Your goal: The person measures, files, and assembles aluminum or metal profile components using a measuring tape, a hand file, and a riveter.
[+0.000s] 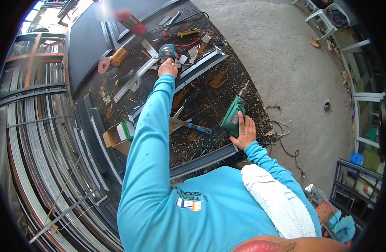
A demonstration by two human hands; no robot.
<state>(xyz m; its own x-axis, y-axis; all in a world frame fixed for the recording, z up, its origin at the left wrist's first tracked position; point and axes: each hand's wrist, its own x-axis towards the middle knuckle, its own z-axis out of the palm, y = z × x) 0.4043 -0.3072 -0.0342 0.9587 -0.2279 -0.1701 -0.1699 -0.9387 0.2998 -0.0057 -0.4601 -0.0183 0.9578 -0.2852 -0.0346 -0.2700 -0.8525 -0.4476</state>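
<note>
My left hand (167, 69) reaches far across the dark worktable, fingers closed in a pinch just below a teal tape measure (168, 51). Whatever lies between those fingertips is hidden from me. Beside it runs a grey metal profile (200, 66), slanting across the table. My right hand (246, 133) grips a green power drill (232, 115) near its rear, fingers over the body. The drill lies on its side, its bit pointing toward the far right edge. Between the hands lie a blue-handled tool (200, 129) and a metal square (136, 80) further left.
An angle grinder (113, 60) and a red cylinder (132, 23) are at the far left. An opened box (119, 133) sits near my left arm. Another profile (205, 161) lies along the near edge. A cable (294, 153) trails on the floor; long profiles (37, 151) are racked left.
</note>
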